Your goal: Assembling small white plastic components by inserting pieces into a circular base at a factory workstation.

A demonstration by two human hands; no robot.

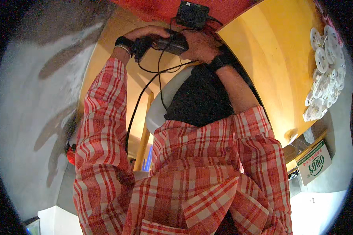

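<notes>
Both arms, in red plaid sleeves, reach up to the top middle of the head view. Between my hands is a small dark box with cables (174,44), perhaps a power adapter. My left hand (151,32) is closed on its left end, with the thumb side partly hidden. From the other side my right hand (200,45) grips the right end, its fingers curled and mostly in shadow. A black cable (143,88) loops below the box and runs down past my left sleeve. Black bands circle both wrists, and a dark block (141,50) sits by the left one.
A black square device (191,15) rests on a red surface (147,9) just beyond my hands. To the right curves a yellow wooden panel (259,51) with a cluster of white oval pieces (325,74). A printed white box (315,162) is lower right; a grey wall (35,98) stands left.
</notes>
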